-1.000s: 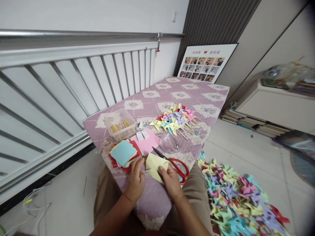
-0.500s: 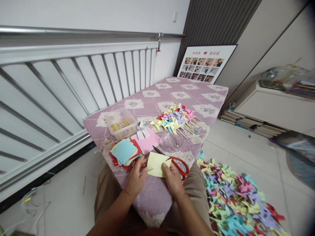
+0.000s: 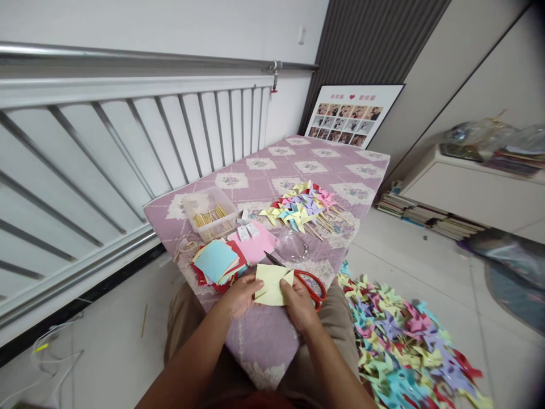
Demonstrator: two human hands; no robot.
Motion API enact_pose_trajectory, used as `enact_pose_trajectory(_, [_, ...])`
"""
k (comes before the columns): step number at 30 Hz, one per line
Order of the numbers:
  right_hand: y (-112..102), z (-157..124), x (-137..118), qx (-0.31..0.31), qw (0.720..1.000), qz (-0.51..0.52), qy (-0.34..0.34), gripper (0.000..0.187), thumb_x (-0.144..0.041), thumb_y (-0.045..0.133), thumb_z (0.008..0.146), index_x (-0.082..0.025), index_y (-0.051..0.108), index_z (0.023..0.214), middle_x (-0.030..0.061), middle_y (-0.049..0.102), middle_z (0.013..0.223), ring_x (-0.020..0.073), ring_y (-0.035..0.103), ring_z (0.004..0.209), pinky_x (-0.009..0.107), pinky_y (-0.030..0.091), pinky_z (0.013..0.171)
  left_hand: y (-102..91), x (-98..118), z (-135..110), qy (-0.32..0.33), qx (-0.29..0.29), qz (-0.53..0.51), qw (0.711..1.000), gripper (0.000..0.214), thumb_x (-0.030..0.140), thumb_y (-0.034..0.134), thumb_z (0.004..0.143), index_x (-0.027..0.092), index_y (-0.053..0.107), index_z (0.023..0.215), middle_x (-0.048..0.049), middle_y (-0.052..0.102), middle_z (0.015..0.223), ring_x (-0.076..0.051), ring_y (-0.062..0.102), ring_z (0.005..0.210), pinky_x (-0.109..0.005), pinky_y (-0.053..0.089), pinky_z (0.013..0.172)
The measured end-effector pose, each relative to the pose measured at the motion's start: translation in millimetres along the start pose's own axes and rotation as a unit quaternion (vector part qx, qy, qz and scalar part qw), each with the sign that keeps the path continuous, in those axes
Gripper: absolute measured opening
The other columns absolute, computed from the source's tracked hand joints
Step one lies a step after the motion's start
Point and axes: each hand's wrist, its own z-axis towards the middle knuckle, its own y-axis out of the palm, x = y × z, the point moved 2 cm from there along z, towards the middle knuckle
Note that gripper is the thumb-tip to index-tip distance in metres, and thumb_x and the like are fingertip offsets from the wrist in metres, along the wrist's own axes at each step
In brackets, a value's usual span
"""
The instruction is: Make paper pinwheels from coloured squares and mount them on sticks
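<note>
A square of pale yellow paper [image 3: 271, 287] with slits cut in from its corners is held between my two hands over the table. My left hand [image 3: 242, 295] pinches its left edge, thumb on top. On the right side, my right hand [image 3: 298, 301] grips the sheet with its thumb pressed on the face. Red-handled scissors [image 3: 313, 287] lie partly behind the paper and my right hand, dark blades pointing up-left. A stack of coloured paper squares [image 3: 216, 260], light blue on top, sits left of the held sheet.
Behind the stack are pink paper [image 3: 263, 245], small white boxes [image 3: 248, 230] and a clear plastic box of wooden sticks [image 3: 212, 213]. Finished pinwheels [image 3: 300, 205] lie farther back. Many more pinwheels [image 3: 400, 341] cover the floor at right. A radiator [image 3: 170, 136] borders the left.
My left hand has shifted onto the paper's left edge and now pinches it with the thumb on top. The right hand keeps its hold. The view has moved slightly.
</note>
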Motion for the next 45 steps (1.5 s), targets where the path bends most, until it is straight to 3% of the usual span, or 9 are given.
enact_pose_trajectory(17, [7,-4,-14,-0.027,0.999,-0.037,0.005,0.035,-0.047,0.067,0.08,-0.02,0.068,0.103,0.004,0.076,0.087,0.0221,0.068,0.069,0.035,0.053,0.066,3.4,0,3,0.017,-0.009,-0.057,0.998,0.039,0.031,0.076,0.071,0.013,0.069,0.105,-0.0113,0.075,0.098,-0.028,0.068,0.099,-0.041,0.048,0.093])
enact_pose_trajectory(21, [-4,-12,-21,-0.033,0.995,-0.092,0.004,0.038,-0.049,0.062,0.084,-0.02,0.066,0.109,0.0052,0.075,0.096,0.0224,0.068,0.077,0.036,0.054,0.07,1.6,-1,2,0.011,0.026,-0.069,0.997,0.036,0.03,0.077,0.069,0.012,0.071,0.099,-0.0125,0.076,0.095,-0.028,0.069,0.095,-0.04,0.05,0.09])
enact_pose_trajectory(23, [-18,-16,-28,0.015,0.987,-0.161,-0.015,0.039,-0.05,0.06,0.083,-0.02,0.066,0.107,0.0055,0.074,0.092,0.0224,0.068,0.076,0.035,0.054,0.068,-0.5,-2,2,0.009,0.049,-0.081,0.995,0.035,0.031,0.078,0.068,0.012,0.071,0.097,-0.0127,0.076,0.094,-0.028,0.07,0.091,-0.039,0.051,0.088])
enact_pose_trajectory(25, [-34,-17,-37,0.086,0.962,-0.253,-0.057,0.037,-0.05,0.058,0.083,-0.02,0.066,0.103,0.0064,0.074,0.087,0.023,0.067,0.074,0.036,0.054,0.067,-2.7,-2,1,0.01,0.062,-0.091,0.994,0.034,0.031,0.078,0.068,0.013,0.071,0.096,-0.0124,0.076,0.093,-0.026,0.07,0.089,-0.038,0.052,0.086])
enact_pose_trajectory(28, [-51,-16,-52,0.137,0.883,-0.424,-0.15,0.031,-0.04,0.054,0.084,-0.018,0.067,0.102,0.0102,0.073,0.094,0.0257,0.067,0.084,0.04,0.053,0.078,-4.8,-1,1,0.013,0.07,-0.103,0.992,0.032,0.03,0.079,0.068,0.013,0.07,0.094,-0.012,0.076,0.093,-0.025,0.071,0.086,-0.036,0.052,0.083])
enact_pose_trajectory(32, [-54,-9,-54,0.058,0.76,-0.604,-0.232,0.032,-0.026,0.054,0.082,-0.017,0.068,0.11,0.0124,0.072,0.107,0.028,0.065,0.099,0.044,0.05,0.089,-4.6,1,0,0.011,0.078,-0.115,0.99,0.031,0.029,0.078,0.068,0.013,0.07,0.094,-0.0123,0.076,0.091,-0.024,0.071,0.081,-0.035,0.054,0.077])
enact_pose_trajectory(35, [-52,-5,-46,0.025,0.705,-0.664,-0.247,0.027,-0.024,0.054,0.085,-0.017,0.07,0.105,0.0137,0.07,0.112,0.0285,0.064,0.103,0.044,0.049,0.092,-4.2,2,-1,0.006,0.084,-0.116,0.99,0.03,0.028,0.078,0.069,0.013,0.07,0.093,-0.0116,0.076,0.087,-0.024,0.071,0.078,-0.034,0.054,0.074])
enact_pose_trajectory(42, [-51,-12,-50,0.028,0.68,-0.687,-0.254,0.016,-0.019,0.057,0.082,-0.018,0.073,0.08,0.0091,0.072,0.083,0.0252,0.066,0.08,0.037,0.051,0.077,-2.9,4,-2,-0.003,0.087,-0.126,0.988,0.032,0.027,0.077,0.066,0.012,0.07,0.093,-0.0107,0.076,0.083,-0.025,0.071,0.08,-0.033,0.054,0.072])
enact_pose_trajectory(45, [-58,-21,-51,0.033,0.693,-0.672,-0.258,0.016,-0.02,0.056,0.08,-0.017,0.069,0.071,0.009,0.07,0.075,0.0237,0.065,0.073,0.035,0.05,0.071,-1.3,6,-5,-0.014,0.086,-0.133,0.987,0.032,0.027,0.076,0.066,0.012,0.07,0.094,-0.0101,0.076,0.082,-0.024,0.071,0.078,-0.032,0.054,0.07])
